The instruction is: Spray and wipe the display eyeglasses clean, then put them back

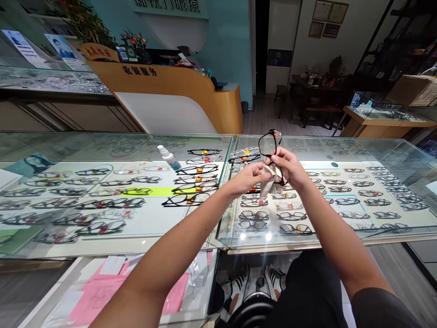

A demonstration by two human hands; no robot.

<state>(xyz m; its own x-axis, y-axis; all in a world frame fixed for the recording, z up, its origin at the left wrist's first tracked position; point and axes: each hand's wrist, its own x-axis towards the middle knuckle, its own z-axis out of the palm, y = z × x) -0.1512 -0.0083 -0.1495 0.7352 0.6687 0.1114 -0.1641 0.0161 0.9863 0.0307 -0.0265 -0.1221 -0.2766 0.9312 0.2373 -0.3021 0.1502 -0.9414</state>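
Above the glass display counter, my right hand (287, 166) is closed on a pair of dark-framed glasses (267, 144). The frame is turned on end, with one lens up and the other below, partly covered by my fingers and the cloth. My left hand (251, 177) pinches a light grey-beige cloth (271, 181) against the lower part of the glasses. A white spray bottle (169, 157) leans at an angle on the counter to the left. Beside it, several dark glasses (196, 179) lie in a column on the glass top.
Rows of glasses fill the left display case (153, 228) and the right display case (341, 237). Below the left case, an open drawer (201, 314) holds pink papers (99, 291) and clear plastic bags. A wooden cashier counter (228, 105) stands beyond.
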